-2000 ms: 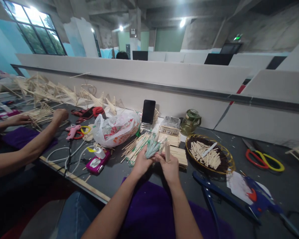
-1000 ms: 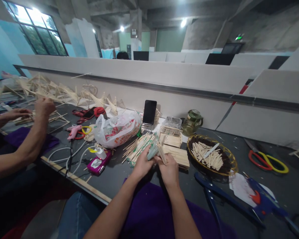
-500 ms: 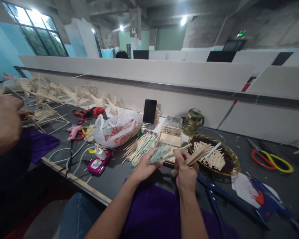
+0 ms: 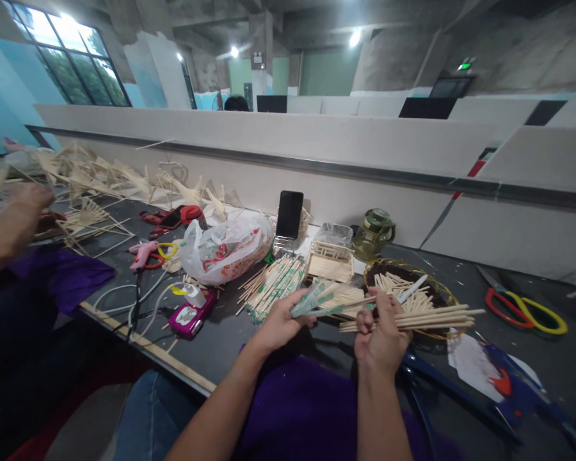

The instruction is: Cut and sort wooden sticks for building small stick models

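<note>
My left hand point(image 4: 282, 325) is closed on a few green-and-white chopstick wrappers point(image 4: 309, 302) that fan out toward the right. A bundle of bare wooden chopsticks point(image 4: 439, 318) lies sideways in my right hand point(image 4: 383, 339), its ends sticking out on both sides. The right fingertips pinch at the far end of a wrapped chopstick that reaches from the left hand. Wrapped chopsticks point(image 4: 276, 288) are piled beyond my left hand. Just past my right hand, a yellow-rimmed basket point(image 4: 454, 294) holds short cut sticks point(image 4: 410, 298).
A small wooden stick tray point(image 4: 330, 262), a phone on a stand point(image 4: 289, 214) and a green jug point(image 4: 374, 232) stand behind. Blue pliers point(image 4: 441, 378), scissors point(image 4: 525, 308), a plastic bag point(image 4: 225, 250) and a purple power bank point(image 4: 192, 317) lie around. A co-worker's hand point(image 4: 31, 198) is at left.
My right hand has moved right, away from the left, and its chopstick bundle has turned to lie nearly level. A chopstick now shows stretched between the hands. The left hand has barely moved.
</note>
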Demonstrator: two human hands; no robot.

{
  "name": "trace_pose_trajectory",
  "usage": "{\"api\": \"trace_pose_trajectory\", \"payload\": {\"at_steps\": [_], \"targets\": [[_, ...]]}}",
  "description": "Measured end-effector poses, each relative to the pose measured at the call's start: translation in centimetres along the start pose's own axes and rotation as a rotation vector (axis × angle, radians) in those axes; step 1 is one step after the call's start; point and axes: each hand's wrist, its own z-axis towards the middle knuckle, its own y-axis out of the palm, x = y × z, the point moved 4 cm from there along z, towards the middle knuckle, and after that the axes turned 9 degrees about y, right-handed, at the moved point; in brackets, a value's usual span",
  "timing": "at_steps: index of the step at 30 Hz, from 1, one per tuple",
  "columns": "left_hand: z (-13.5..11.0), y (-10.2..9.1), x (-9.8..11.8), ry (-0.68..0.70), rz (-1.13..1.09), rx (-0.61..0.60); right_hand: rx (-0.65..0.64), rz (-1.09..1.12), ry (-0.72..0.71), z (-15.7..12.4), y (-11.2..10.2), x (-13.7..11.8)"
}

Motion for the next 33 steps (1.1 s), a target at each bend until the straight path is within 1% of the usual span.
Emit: {"api": "trace_pose_trajectory", "payload": {"at_steps": [3, 6, 8, 11, 13, 15, 17, 19, 21, 22, 24, 25, 26, 27, 28, 29, 31, 33], "targets": [[0.0, -0.1, 0.5, 0.024, 0.090, -0.010, 0.017, 0.009, 0.005, 0.0, 0.0, -0.1], [0.1, -0.1, 0.8, 0.044, 0.172, -0.004, -0.003, 0.005, 0.041, -0.2, 0.3, 0.2], [0.1, -0.2, 0.9, 0.061, 0.205, 0.002, -0.005, 0.010, 0.032, -0.2, 0.3, 0.1], [0.2, -0.5, 0.7, 0.077, 0.271, 0.015, 0.033, 0.046, -0.018, 0.1, -0.4, -0.6], [0.2, -1.1, 0.4, 0.074, 0.353, 0.055, 0.082, 0.102, -0.056, 0.7, -1.3, -1.3], [0.1, -2.1, 0.1, 0.053, 0.428, 0.178, 0.140, 0.164, -0.105, 1.3, -2.3, -2.1], [-0.1, -3.3, -0.1, 0.024, 0.441, 0.370, 0.184, 0.190, -0.154, 1.7, -3.2, -2.6], [-0.3, -4.4, -0.3, 0.016, 0.385, 0.568, 0.230, 0.159, -0.190, 2.0, -3.7, -2.8], [-0.5, -5.1, -0.6, 0.025, 0.302, 0.718, 0.258, 0.099, -0.211, 1.9, -3.6, -2.8], [-0.6, -5.3, -0.8, 0.022, 0.258, 0.787, 0.257, 0.068, -0.220, 1.8, -3.4, -2.7], [-0.7, -5.7, -1.2, -0.002, 0.177, 0.902, 0.214, 0.021, -0.236, 1.4, -2.6, -2.6], [-0.7, -5.7, -1.4, -0.019, 0.148, 0.942, 0.176, 0.002, -0.241, 1.2, -2.1, -2.5], [-0.7, -5.7, -1.4, -0.029, 0.139, 0.957, 0.131, -0.017, -0.241, 0.9, -1.5, -2.4], [-0.6, -5.6, -1.4, -0.036, 0.160, 0.937, 0.078, -0.035, -0.233, 0.6, -1.0, -2.1], [-0.5, -5.4, -1.3, -0.040, 0.213, 0.885, 0.016, -0.052, -0.216, 0.3, -0.5, -1.7], [-0.3, -5.1, -1.1, -0.046, 0.294, 0.804, -0.050, -0.069, -0.190, 0.0, 0.0, -1.3], [-0.1, -4.2, -0.9, -0.085, 0.483, 0.591, -0.159, -0.118, -0.132, -0.5, 0.7, -0.1], [0.0, -3.2, -1.0, -0.163, 0.641, 0.390, -0.223, -0.196, -0.076, -0.8, 1.0, 1.3]]}}
